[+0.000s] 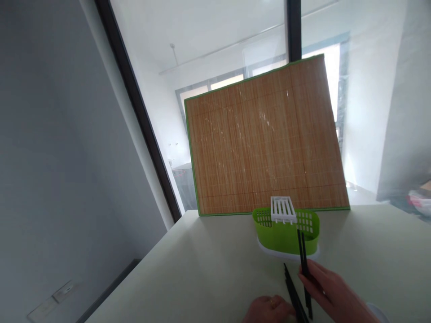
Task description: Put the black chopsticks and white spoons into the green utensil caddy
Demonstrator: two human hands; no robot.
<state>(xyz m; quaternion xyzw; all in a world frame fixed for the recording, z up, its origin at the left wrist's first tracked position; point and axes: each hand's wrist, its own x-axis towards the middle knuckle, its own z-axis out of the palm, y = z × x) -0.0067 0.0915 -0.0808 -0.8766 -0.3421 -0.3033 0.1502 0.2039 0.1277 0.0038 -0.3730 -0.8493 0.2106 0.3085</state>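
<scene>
My right hand (pixel 326 287) pinches a pair of black chopsticks (pixel 302 251), their upper ends pointing up in front of the green basket (pixel 281 237). At the bottom edge my left hand (pixel 269 309) is curled, its fingertips closed at a bundle of black chopsticks (pixel 292 287) that slants over the table. Part of that grip is cut off by the frame. The basket is oval with slotted sides and stands on a white base (pixel 269 251). A white slotted piece (pixel 283 210) sits across its top, over the middle.
A bamboo mat (pixel 262 143) with green edging stands upright behind the basket, against a glass partition. The pale table (pixel 208 269) ends at a grey wall on the left. Part of a white round object (pixel 376 310) shows at the lower right.
</scene>
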